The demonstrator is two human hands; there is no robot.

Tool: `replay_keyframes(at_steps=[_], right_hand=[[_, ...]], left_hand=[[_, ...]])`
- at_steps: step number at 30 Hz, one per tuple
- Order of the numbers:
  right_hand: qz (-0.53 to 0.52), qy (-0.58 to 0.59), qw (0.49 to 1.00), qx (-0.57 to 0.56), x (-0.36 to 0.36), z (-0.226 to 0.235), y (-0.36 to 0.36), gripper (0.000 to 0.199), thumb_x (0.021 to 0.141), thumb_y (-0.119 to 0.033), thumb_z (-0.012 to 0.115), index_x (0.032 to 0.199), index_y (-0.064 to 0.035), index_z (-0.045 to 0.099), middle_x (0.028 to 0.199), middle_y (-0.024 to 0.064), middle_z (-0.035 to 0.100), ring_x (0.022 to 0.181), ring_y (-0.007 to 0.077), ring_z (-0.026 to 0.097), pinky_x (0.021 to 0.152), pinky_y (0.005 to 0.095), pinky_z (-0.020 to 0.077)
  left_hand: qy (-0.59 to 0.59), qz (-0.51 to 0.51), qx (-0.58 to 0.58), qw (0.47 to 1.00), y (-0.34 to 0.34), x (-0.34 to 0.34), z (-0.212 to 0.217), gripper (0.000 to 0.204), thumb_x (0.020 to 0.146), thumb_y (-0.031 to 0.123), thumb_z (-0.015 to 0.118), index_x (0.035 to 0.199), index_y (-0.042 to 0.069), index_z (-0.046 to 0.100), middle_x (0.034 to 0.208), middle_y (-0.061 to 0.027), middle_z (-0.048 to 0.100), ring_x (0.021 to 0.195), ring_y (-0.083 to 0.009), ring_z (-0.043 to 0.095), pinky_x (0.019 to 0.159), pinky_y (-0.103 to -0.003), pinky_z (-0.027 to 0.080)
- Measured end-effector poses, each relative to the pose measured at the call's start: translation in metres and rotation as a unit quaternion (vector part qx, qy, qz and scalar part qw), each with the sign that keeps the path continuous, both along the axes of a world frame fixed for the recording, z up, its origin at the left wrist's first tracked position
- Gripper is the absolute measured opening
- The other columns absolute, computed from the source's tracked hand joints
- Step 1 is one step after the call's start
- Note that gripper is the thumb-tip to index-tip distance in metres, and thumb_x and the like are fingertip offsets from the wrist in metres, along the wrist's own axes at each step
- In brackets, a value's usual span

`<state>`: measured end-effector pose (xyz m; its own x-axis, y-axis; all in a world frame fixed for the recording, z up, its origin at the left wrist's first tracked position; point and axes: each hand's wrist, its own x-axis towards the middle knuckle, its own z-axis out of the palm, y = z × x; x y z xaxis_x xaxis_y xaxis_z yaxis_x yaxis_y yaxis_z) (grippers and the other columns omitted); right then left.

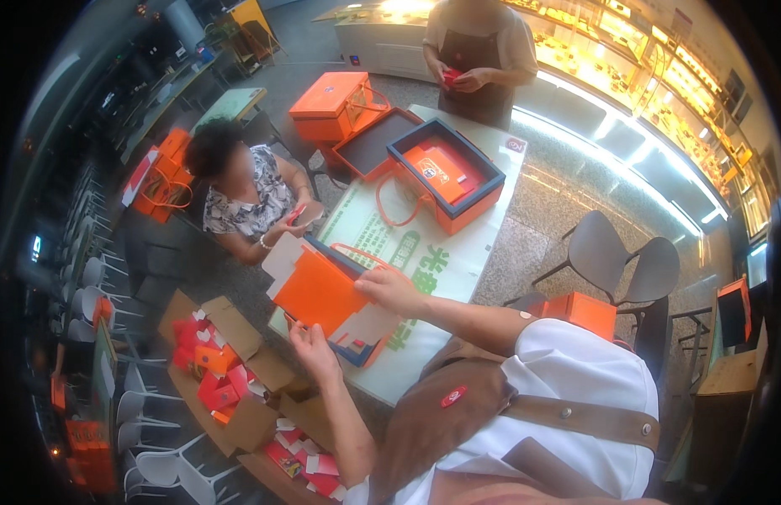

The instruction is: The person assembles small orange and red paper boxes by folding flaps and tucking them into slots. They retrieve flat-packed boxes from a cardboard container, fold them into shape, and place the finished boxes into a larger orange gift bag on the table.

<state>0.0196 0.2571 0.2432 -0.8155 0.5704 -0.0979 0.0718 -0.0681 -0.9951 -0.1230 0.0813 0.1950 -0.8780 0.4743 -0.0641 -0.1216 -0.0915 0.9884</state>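
Observation:
A partly folded orange carton (321, 284) with pale flaps spreads out in front of me, tilted above the near end of the table. My right hand (392, 290) grips its upper right edge, thumb on the orange face. Just below the lower left edge is my left hand (316, 352), palm up and fingers apart; whether the fingertips touch the card I cannot tell. Beneath the carton, partly covered, lies an orange gift box (357, 357) with a dark rim. Farther along the table, another open gift box (492, 188) with a dark rim holds an orange packet.
At the table's left (443, 268), a seated person (249, 195) holds a small red item. Another person (477, 50) stands at the far end, also holding something red. Cardboard boxes (264, 370) of red and orange packets stand at lower left. Grey chairs (605, 252) are on the right.

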Motion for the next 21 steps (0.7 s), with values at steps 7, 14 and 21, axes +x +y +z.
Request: replay_keyframes(at_steps=[7, 14, 21], right_hand=[[0.02, -0.005, 0.992, -0.127, 0.001, -0.004, 0.0, 0.026, 0.099, -0.025, 0.056, 0.102, -0.0025, 0.067, 0.081, 0.0021, 0.062, 0.071, 0.0103, 0.057, 0.064, 0.0263, 0.0461], [0.002, -0.035, 0.999, -0.011, 0.002, -0.019, 0.001, 0.021, 0.097, -0.017, 0.055, 0.1, 0.002, 0.063, 0.078, 0.0071, 0.062, 0.071, 0.0127, 0.059, 0.064, 0.0279, 0.047], [-0.123, -0.022, 0.967, 0.224, -0.013, -0.035, 0.004, 0.021, 0.1, -0.02, 0.055, 0.102, 0.0009, 0.059, 0.083, 0.0116, 0.064, 0.072, 0.0178, 0.061, 0.064, 0.0334, 0.0499]], left_hand=[[-0.032, 0.014, 0.107, 0.994, 0.001, 0.006, -0.005, 0.035, 0.098, -0.004, 0.05, 0.132, -0.001, 0.044, 0.127, -0.0189, 0.057, 0.118, -0.0245, 0.057, 0.101, -0.035, 0.045], [0.008, 0.021, 0.042, 0.999, 0.008, 0.029, 0.023, 0.04, 0.098, -0.001, 0.052, 0.137, 0.001, 0.042, 0.126, -0.0175, 0.06, 0.112, -0.0214, 0.061, 0.095, -0.033, 0.049], [0.0, 0.036, 0.012, 0.999, 0.005, 0.033, 0.006, 0.025, 0.099, 0.002, 0.053, 0.122, -0.006, 0.047, 0.119, -0.0153, 0.062, 0.108, -0.0181, 0.061, 0.096, -0.031, 0.047]])
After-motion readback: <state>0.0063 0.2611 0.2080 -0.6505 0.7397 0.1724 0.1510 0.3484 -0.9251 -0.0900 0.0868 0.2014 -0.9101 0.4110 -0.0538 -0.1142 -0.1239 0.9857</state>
